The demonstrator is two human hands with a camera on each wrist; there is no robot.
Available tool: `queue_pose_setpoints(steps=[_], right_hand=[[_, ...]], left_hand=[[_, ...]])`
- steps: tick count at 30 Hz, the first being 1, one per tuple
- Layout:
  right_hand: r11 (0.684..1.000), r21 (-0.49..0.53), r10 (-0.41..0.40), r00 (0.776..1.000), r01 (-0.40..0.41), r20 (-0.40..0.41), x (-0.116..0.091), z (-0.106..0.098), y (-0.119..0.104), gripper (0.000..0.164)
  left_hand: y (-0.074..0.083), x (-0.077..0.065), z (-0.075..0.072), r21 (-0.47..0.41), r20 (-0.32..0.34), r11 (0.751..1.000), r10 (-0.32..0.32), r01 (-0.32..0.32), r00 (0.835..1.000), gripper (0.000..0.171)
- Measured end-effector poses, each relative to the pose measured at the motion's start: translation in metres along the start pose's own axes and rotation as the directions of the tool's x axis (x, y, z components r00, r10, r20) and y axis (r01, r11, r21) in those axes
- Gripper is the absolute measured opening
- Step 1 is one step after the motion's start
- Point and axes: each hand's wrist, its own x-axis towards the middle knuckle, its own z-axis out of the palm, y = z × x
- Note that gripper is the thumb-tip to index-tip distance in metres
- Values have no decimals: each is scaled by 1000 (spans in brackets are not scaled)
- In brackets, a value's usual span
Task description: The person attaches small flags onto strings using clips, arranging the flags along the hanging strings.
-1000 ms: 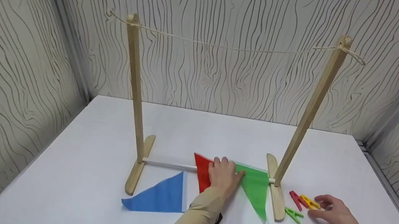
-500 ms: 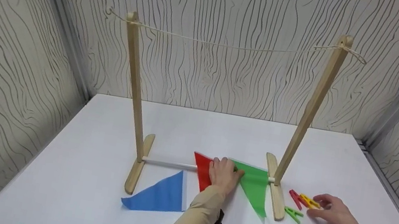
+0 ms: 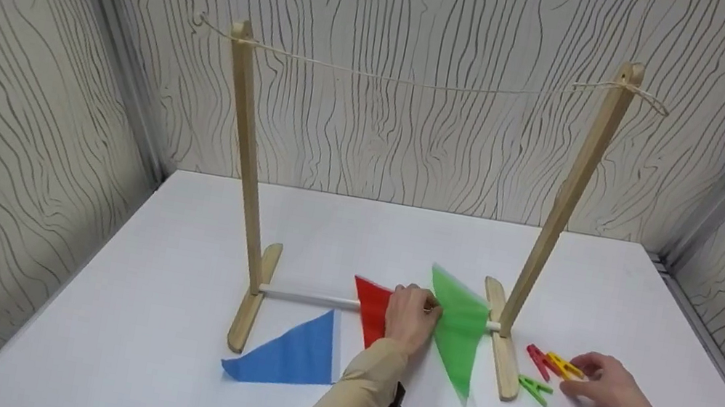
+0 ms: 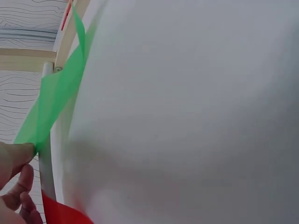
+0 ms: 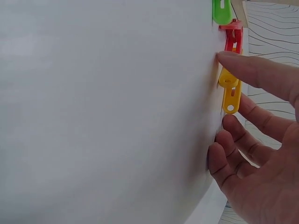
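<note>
My left hand (image 3: 411,317) pinches the left edge of a green pennant (image 3: 463,316) between thumb and finger; in the left wrist view the green cloth (image 4: 58,86) lies across the white bar. Just left of that hand a red pennant (image 3: 371,308) drapes over the same bar, partly hidden by the hand. On the right, my right hand (image 3: 613,385) rests near a yellow clothespin (image 3: 563,366), thumb and fingers spread about its handles (image 5: 231,100); whether they touch is unclear. A red clothespin (image 3: 538,361) and a green clothespin (image 3: 534,389) lie beside it.
A wooden frame has a left post (image 3: 245,154) and a right post (image 3: 569,201), with a string (image 3: 391,78) tied between their tops. The white bar (image 3: 310,297) joins their feet low down. A blue pennant (image 3: 293,354) lies on the white table (image 3: 109,353).
The green pennant's upper left corner has lifted and the cloth has turned, its lower tip shifting left. My left hand has moved slightly right and now pinches its edge. The right hand stays nearly still.
</note>
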Motion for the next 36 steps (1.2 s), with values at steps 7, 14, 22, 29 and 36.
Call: queue_pose_setpoints(steps=[7,14,22,29,36], right_hand=[[1000,2,10,1000,-10,-19,-1,1,-1,57],[999,31,18,998,-17,-55,-3,0,0,54],[999,22,-47,994,49,-102,-6,-2,0,51],[996,-1,-92,988,93,-128,-5,-2,-3,54],[994,77,-65,992,74,-110,-6,-3,-8,57]], left_hand=[[0,2,-8,-229,87,966,-99,117,991,5],[6,6,-20,-372,206,881,-229,293,951,7],[10,8,-29,-451,248,818,-271,358,930,6],[7,8,-35,-528,232,774,-266,351,936,7],[8,9,-43,-571,294,713,-285,406,912,34]])
